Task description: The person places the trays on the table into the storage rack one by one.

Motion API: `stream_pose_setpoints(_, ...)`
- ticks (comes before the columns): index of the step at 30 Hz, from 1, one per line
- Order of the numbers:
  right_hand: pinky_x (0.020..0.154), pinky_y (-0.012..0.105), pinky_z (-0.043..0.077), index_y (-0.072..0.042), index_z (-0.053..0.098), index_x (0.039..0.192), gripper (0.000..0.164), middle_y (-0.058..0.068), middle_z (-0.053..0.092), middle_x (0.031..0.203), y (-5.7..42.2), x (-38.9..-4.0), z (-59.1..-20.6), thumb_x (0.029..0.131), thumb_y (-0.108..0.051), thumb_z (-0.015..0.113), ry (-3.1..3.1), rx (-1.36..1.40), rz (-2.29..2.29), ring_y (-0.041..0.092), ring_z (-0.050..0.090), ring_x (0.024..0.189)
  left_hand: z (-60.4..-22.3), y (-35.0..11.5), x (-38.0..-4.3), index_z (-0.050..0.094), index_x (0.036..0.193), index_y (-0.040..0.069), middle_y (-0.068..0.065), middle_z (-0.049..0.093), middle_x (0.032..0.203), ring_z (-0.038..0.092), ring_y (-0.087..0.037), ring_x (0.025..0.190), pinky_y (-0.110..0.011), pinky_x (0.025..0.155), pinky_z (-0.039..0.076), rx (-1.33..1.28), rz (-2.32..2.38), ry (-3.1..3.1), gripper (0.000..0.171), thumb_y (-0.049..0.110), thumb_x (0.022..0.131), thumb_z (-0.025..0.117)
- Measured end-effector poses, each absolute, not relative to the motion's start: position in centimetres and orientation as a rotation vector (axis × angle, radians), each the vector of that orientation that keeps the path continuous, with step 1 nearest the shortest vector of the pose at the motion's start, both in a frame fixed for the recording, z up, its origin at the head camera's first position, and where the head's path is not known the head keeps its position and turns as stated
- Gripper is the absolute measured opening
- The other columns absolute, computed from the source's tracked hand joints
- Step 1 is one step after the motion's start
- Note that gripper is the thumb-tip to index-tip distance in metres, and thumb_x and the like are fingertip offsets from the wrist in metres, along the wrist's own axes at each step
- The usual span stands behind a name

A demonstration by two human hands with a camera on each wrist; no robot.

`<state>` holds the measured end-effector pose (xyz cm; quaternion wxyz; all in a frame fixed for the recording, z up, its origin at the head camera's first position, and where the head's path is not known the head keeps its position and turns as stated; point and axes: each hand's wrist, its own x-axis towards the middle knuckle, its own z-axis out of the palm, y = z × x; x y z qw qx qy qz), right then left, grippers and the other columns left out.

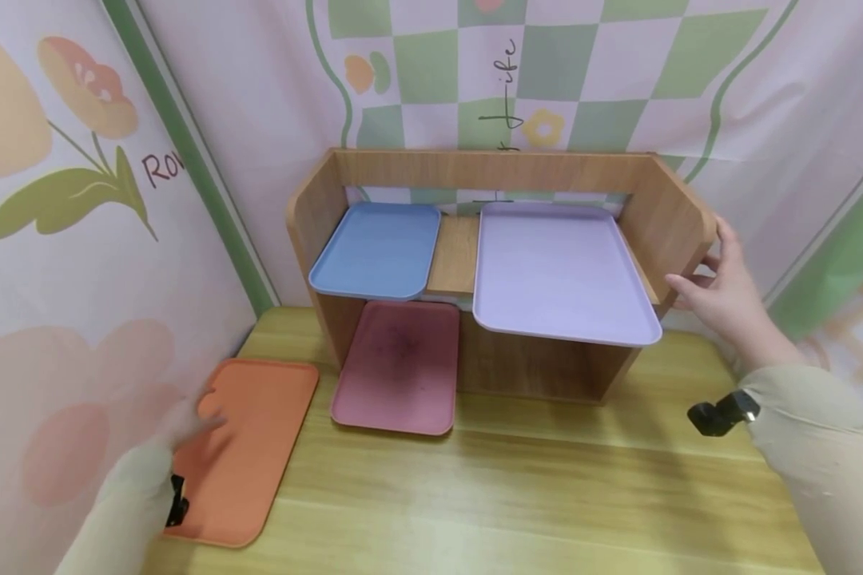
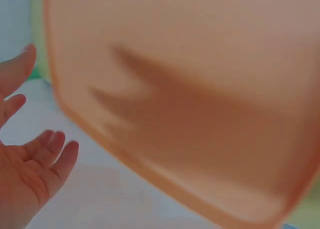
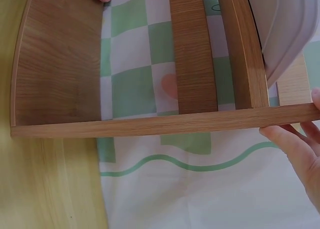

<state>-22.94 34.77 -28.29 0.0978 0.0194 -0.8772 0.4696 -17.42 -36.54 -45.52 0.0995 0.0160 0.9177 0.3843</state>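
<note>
A two-level wooden shelf (image 1: 467,169) stands on the table. My right hand (image 1: 729,291) grips the right side panel of this shelf; in the right wrist view the fingers (image 3: 287,141) lie against the panel edge (image 3: 150,127). An orange tray (image 1: 266,439) lies flat at the left. Over its left side is my left hand (image 1: 190,419), fingers spread and holding nothing, casting a shadow on the tray. On the upper level rest a blue tray (image 1: 381,249) and a larger lilac tray (image 1: 557,271), both overhanging the front. A pink tray (image 1: 399,367) sticks out from the lower level.
The wooden table (image 1: 503,495) spreads in front of the shelf. A printed curtain (image 1: 259,96) hangs close behind the shelf, and a flowered one (image 1: 86,279) closes off the left side near the orange tray.
</note>
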Motion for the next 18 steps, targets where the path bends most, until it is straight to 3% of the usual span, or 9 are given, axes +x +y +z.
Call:
stream_pose_setpoints(3, 0.059, 0.012, 0.052, -0.049, -0.015, 0.144, 0.096, 0.040, 0.005, 0.148, 34.8, -23.0, -28.3, 0.093, -0.007, 0.055, -2.599, 0.050, 1.374, 0.062, 0.036, 0.118, -46.3, -37.0, -16.8, 0.008, 0.139, -0.021, -0.049, 0.017, 0.137, 0.031, -0.060, 0.123, -0.056, 0.092, 0.046, -0.046, 1.067, 2.672, 0.075, 0.000, 0.089, 0.059)
stream_pose_setpoints(8, 0.058, 0.011, 0.050, -0.047, -0.019, 0.143, 0.098, 0.040, 0.006, 0.148, 34.7, -23.1, -28.3, 0.093, -0.006, 0.054, -2.620, 0.033, 1.326, 0.062, 0.038, 0.117, -47.9, -37.7, -15.8, 0.025, 0.136, -0.016, -0.055, 0.022, 0.127, 0.035, -0.065, 0.112, -0.062, 0.085, 0.044, -0.095, 0.689, 2.780, 0.077, 0.020, 0.084, 0.069)
stream_pose_setpoints(13, 0.057, 0.011, 0.050, -0.049, -0.015, 0.144, 0.098, 0.038, 0.006, 0.150, 34.6, -23.0, -28.2, 0.092, 0.000, 0.053, -2.607, 0.038, 1.317, 0.062, 0.038, 0.117, -48.9, -38.2, -15.2, 0.034, 0.130, -0.013, -0.058, 0.025, 0.115, 0.026, -0.072, 0.110, -0.070, 0.084, 0.039, -0.085, 0.546, 2.826, 0.073, 0.024, 0.081, 0.071)
stream_pose_setpoints(18, 0.056, 0.011, 0.050, -0.049, -0.012, 0.144, 0.098, 0.039, 0.010, 0.149, 34.6, -23.0, -28.0, 0.091, 0.001, 0.054, -2.621, 0.057, 1.286, 0.063, 0.038, 0.116, -49.1, -38.3, -15.0, 0.038, 0.129, -0.009, -0.057, 0.026, 0.113, 0.027, -0.071, 0.108, -0.072, 0.084, 0.036, -0.103, 0.500, 2.854, 0.069, 0.025, 0.079, 0.072)
